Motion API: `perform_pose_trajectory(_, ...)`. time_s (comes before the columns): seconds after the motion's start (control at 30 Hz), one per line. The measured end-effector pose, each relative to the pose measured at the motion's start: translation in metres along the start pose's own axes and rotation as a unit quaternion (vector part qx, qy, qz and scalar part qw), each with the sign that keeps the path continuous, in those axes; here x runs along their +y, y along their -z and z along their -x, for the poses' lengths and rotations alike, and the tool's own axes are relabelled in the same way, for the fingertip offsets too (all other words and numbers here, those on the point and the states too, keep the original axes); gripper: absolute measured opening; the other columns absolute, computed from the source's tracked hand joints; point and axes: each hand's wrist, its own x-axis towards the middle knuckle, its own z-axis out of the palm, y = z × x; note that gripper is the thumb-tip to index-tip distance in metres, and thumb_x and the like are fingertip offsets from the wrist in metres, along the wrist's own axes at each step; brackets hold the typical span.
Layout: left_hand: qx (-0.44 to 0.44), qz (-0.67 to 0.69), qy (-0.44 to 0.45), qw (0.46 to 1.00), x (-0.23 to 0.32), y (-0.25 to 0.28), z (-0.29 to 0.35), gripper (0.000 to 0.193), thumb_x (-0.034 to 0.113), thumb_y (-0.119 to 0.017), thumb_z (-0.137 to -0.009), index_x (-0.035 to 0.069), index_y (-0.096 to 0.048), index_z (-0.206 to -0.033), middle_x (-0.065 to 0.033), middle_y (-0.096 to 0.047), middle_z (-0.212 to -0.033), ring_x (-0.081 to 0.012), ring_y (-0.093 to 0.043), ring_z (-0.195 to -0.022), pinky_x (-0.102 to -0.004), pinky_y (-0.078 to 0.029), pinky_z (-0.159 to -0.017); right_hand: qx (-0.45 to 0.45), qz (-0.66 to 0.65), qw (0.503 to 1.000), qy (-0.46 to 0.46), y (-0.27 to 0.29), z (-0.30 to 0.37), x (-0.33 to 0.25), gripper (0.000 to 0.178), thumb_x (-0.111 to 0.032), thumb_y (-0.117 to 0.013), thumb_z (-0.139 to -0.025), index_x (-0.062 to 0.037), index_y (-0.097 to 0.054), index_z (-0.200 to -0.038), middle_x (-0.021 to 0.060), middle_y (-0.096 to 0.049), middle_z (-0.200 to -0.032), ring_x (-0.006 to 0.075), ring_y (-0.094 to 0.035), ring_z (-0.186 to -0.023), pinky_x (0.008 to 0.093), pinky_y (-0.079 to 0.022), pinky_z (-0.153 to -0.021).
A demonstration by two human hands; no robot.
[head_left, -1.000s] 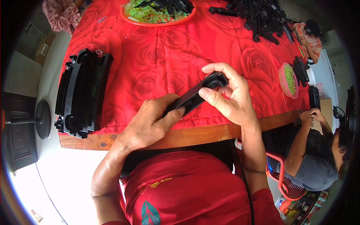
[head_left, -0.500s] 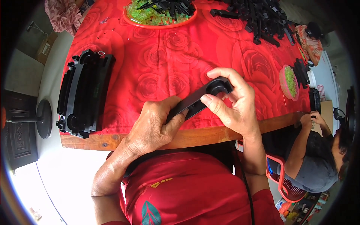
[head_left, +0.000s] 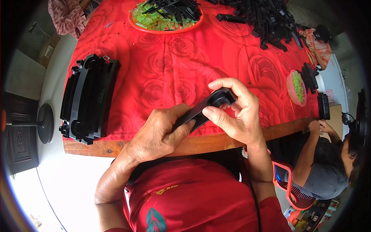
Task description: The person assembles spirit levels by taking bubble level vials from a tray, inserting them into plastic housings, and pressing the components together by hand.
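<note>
While the left hand (head_left: 156, 133) clamps one end of a long black part (head_left: 195, 113), thumb on the near side and fingers wrapped beyond it, the right hand (head_left: 241, 116) surrounds the other, hollowed end. Right thumb rests against the near side; index finger curves past the far side; whether this hand bears any grip, cannot tell. The part is held aslant above the near edge of the table (head_left: 92, 149), its hollowed end farther from that edge. Along the left edge, by the near-left corner: a row of black parts (head_left: 79, 96) set side by side, with a small ring-like piece (head_left: 106, 58) at its far end. At the far edge: a red-rimmed tray (head_left: 166, 32) of green translucent pieces (head_left: 148, 22), slim black pieces (head_left: 177, 9) on top. Toward the far-right corner: a loose heap of black parts (head_left: 266, 23). Near the right edge: a pink basket (head_left: 291, 94) of small green pieces (head_left: 297, 82). Co-worker (head_left: 322, 166) sits beyond the near-right corner, hands close together.
</note>
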Motion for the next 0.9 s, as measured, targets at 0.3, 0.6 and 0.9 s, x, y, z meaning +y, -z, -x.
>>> perform_pose_trajectory(0.3, 0.022, 0.013, -0.019, 1.0, 0.003, -0.001, 0.003, 0.012, 0.003, -0.063, -0.095, -0.002, -0.065, -0.105, -0.0121, -0.058, -0.069, -0.0151, -0.06, -0.063, -0.0347, -0.048, -0.059, 0.01, 0.008, 1.0, 0.02, -0.003, 0.004, -0.004, 0.042, -0.012, -0.089, -0.086, -0.0027, -0.067, -0.121, -0.0002, -0.07, -0.086, 0.0037, -0.064, -0.075, 0.0211, -0.052, -0.067)
perform_pose_trajectory(0.6, 0.04, -0.015, -0.028, 0.999, 0.009, -0.001, 0.003, 0.013, 0.0, -0.063, -0.094, -0.002, -0.066, -0.106, -0.0111, -0.059, -0.069, -0.0153, -0.06, -0.062, -0.0345, -0.049, -0.058, 0.025, 0.042, 0.998, 0.041, -0.007, 0.006, -0.003, 0.042, -0.012, -0.089, -0.086, -0.0023, -0.067, -0.121, -0.0002, -0.07, -0.085, 0.0038, -0.063, -0.073, 0.0214, -0.052, -0.065)
perform_pose_trajectory(0.9, -0.125, 0.116, 0.1, 0.98, 0.001, 0.022, 0.001, 0.044, 0.042, -0.059, -0.109, 0.001, -0.064, -0.123, -0.0079, -0.068, -0.089, -0.0134, -0.064, -0.072, -0.0303, -0.053, -0.067, 0.001, -0.085, 0.995, -0.049, 0.013, -0.004, 0.008, 0.041, -0.01, -0.086, -0.091, 0.0009, -0.066, -0.125, 0.0002, -0.067, -0.093, 0.004, -0.065, -0.081, 0.0193, -0.05, -0.067)
